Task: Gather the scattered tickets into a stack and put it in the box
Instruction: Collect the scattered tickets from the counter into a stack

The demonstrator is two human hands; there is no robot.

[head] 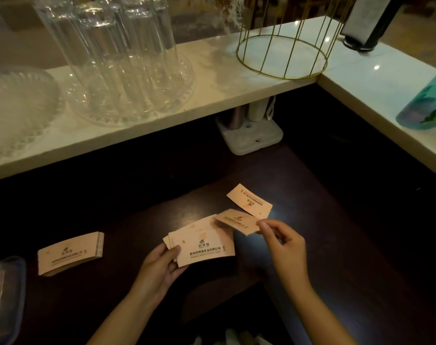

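Pale pink printed tickets lie on a dark wooden counter. My left hand [162, 267] grips a small stack of tickets [204, 242] just above the counter. My right hand [284, 241] pinches a single ticket [238, 221] by its right end, its left end blurred and close over the held stack. One loose ticket [249, 200] lies flat just behind it. A thicker stack of tickets [70, 252] rests on the counter to the left. A clear plastic box [5, 295] with a bluish rim sits at the left edge, partly cut off.
A raised white ledge [212, 95] runs behind and to the right. On it stand tall glasses [107, 46] on a glass tray, a glass plate [17, 108], a gold wire cage [284, 46] and a teal bottle [426, 103]. A white holder [252, 135] sits under the ledge.
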